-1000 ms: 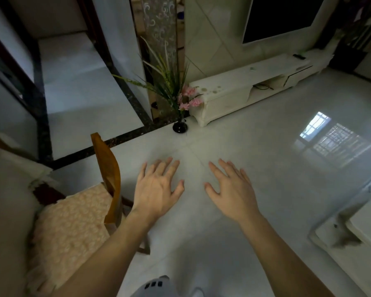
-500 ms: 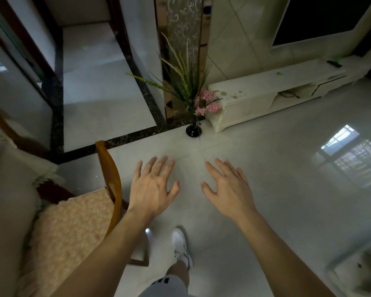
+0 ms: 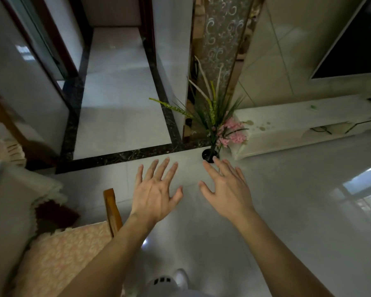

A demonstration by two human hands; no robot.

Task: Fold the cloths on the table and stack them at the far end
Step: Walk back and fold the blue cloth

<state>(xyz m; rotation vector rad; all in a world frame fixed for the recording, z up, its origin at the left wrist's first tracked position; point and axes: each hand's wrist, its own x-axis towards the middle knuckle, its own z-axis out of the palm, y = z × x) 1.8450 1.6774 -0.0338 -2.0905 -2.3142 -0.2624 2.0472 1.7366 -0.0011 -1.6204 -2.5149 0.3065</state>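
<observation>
Both your hands held nothing: your left hand (image 3: 156, 196) and right hand (image 3: 227, 194) were stretched out side by side, palms down, fingers spread wide over the pale tiled floor (image 3: 298, 211). No cloths or table showed in your view, so I cannot tell where they lay. A wooden chair (image 3: 113, 211) with a peach cushion (image 3: 58, 260) stood at your left. A black vase (image 3: 209, 155) with pink flowers (image 3: 234, 133) sat just beyond your right fingertips, beside a white cabinet (image 3: 298, 129).
</observation>
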